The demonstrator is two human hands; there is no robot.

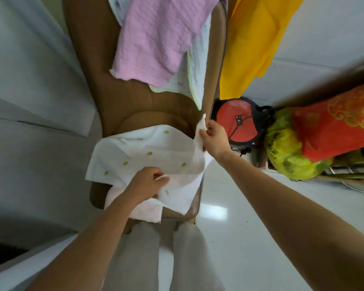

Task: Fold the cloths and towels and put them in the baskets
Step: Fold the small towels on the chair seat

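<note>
A white cloth with small yellow-green motifs point(139, 156) lies spread on the seat of a brown chair point(135, 101). My left hand point(147, 182) pinches its near edge at the front of the seat. My right hand point(213, 139) pinches the cloth's right corner and holds it lifted above the seat's right side. A pale pink cloth point(135, 208) lies under the white one at the seat's front edge. A pink towel point(156, 40) hangs over the chair back on top of a white towel point(198, 66). No basket is in view.
A yellow cloth point(256, 38) hangs to the right of the chair. A red and black bag point(237, 124) sits on the floor beside it. A red patterned bag point(340, 122) and a yellow-green bundle point(286, 152) fill the right side. Glossy white floor point(240, 227) lies on the right.
</note>
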